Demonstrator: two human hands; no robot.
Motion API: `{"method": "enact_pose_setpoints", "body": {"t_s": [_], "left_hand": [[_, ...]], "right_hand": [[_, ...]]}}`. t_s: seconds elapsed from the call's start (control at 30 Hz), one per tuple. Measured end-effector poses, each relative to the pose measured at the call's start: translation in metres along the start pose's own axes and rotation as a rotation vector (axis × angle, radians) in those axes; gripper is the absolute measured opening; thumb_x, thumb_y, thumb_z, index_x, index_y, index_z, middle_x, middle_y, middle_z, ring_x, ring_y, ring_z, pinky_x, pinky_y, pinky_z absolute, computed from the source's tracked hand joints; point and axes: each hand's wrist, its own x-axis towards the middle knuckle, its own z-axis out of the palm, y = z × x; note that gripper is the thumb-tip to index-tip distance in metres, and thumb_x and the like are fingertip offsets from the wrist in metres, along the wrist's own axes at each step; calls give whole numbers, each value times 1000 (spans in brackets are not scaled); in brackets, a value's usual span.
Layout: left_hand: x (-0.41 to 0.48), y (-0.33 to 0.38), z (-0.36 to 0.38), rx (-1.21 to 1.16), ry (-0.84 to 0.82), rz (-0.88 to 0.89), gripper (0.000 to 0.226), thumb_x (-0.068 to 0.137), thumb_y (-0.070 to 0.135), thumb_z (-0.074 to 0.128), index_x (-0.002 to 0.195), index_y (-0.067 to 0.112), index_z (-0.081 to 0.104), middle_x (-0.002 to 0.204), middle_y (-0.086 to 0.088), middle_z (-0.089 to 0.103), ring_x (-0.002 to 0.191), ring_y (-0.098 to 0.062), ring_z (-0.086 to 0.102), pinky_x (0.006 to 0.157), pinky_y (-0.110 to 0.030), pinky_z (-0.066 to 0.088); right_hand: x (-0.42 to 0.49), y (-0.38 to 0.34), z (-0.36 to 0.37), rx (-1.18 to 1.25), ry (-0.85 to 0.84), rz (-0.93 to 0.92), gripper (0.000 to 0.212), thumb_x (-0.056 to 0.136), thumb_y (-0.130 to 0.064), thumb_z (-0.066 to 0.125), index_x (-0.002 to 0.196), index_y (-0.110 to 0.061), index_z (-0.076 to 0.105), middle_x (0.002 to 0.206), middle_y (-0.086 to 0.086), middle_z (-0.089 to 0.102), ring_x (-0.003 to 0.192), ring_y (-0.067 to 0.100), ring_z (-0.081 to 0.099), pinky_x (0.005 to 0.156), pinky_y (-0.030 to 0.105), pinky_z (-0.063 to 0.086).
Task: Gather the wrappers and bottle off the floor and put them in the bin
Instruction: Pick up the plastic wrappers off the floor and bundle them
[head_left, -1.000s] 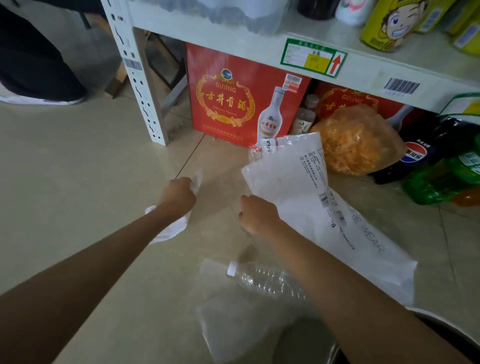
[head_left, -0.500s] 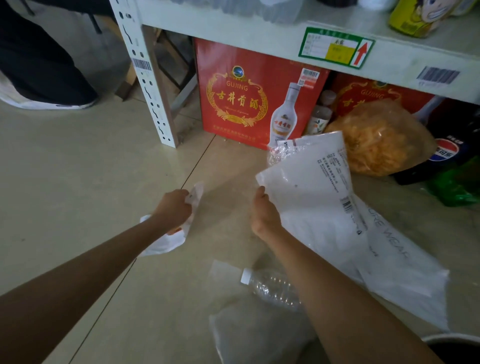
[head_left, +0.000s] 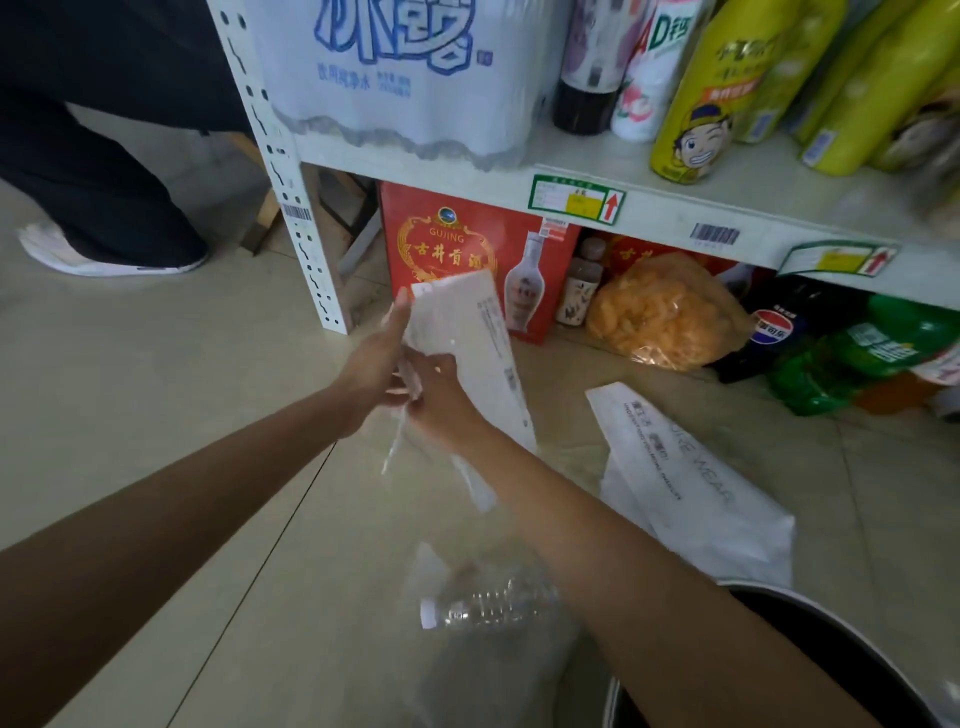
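A printed plastic wrapper (head_left: 467, 353) is pinched between both hands above the floor, the left hand (head_left: 371, 364) and right hand (head_left: 441, 397) closed on it together. A second white wrapper (head_left: 691, 488) lies flat on the glossy beige tiled floor (head_left: 156, 405). The clear bottle (head_left: 488, 605) rests on its side nearer, beside the dark bin (head_left: 810, 623). Behind stands a white shop shelf (head_left: 649, 208) over a red Gujing box (head_left: 457, 249).
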Motion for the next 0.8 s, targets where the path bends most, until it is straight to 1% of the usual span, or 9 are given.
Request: {"method": "enact_pose_setpoints", "body": {"t_s": [0.1, 0.17, 0.23, 0.3, 0.37, 0.4, 0.5, 0.63, 0.8], "left_hand": [[-2, 0, -5, 63, 64, 43, 23, 86, 35, 60, 93, 14, 57, 91, -10, 62, 73, -18, 59, 58, -26, 53], [2, -2, -9, 96, 174, 34, 7, 89, 17, 53, 91, 11, 53, 92, -19, 60, 66, -22, 57, 59, -32, 53], [7, -5, -15, 169, 266, 22, 12, 86, 3, 43, 89, 9, 53, 100, -30, 63, 68, -30, 61, 67, -42, 57], [10, -8, -19, 294, 309, 51, 23, 83, -3, 37, 91, 4, 58, 109, -34, 62, 82, -37, 65, 79, -54, 58], [8, -8, -17, 454, 322, 115, 30, 83, -2, 34, 98, -3, 60, 109, -33, 61, 97, -43, 62, 86, -54, 55], [6, -7, -16, 509, 323, 146, 32, 83, -2, 34, 101, -4, 60, 110, -33, 61, 101, -45, 60, 87, -53, 54], [3, -11, -2, 619, 318, 172, 34, 85, -2, 34, 109, -4, 57, 114, -31, 59, 104, -44, 57, 89, -47, 52], [3, -31, 38, 654, 245, 168, 28, 86, -4, 35, 105, -9, 54, 112, -32, 59, 106, -45, 55, 91, -46, 48], [14, -44, 89, 690, 161, 274, 21, 87, -1, 35, 93, -7, 55, 99, -28, 63, 97, -41, 58, 84, -44, 48]], "right_hand": [[-2, -14, -1, 0, -17, -45, 61, 76, 12, 43, 135, -3, 40, 131, 25, 45, 121, 32, 47, 94, 37, 49], [-9, -21, -6, 27, -40, -29, 49, 76, 11, 50, 125, 5, 48, 118, 21, 56, 116, 23, 53, 85, 23, 46], [-17, -23, -12, 120, -37, -39, 46, 77, 10, 51, 122, 3, 51, 104, 9, 63, 92, 6, 62, 68, 6, 41], [-23, -20, -17, 168, -88, 2, 53, 82, 3, 53, 133, -8, 46, 125, 10, 59, 106, 16, 60, 80, 13, 44], [-29, -8, -28, 116, -167, 35, 57, 85, -3, 54, 139, -12, 40, 141, 9, 49, 126, 25, 49, 100, 29, 41], [-29, 6, -35, 57, -197, 50, 57, 86, -6, 54, 141, -12, 38, 144, 9, 46, 130, 25, 46, 104, 31, 39], [-41, 52, -73, -181, -233, 161, 49, 88, -10, 53, 137, -9, 44, 142, 8, 47, 127, 25, 49, 98, 27, 40], [-69, 135, -119, -416, -307, 365, 43, 89, -11, 53, 131, -7, 47, 136, 12, 52, 126, 29, 50, 101, 36, 42], [-122, 225, -153, -696, -518, 415, 65, 94, -27, 51, 149, -10, 21, 157, 9, 25, 143, 24, 27, 117, 31, 21]]}}
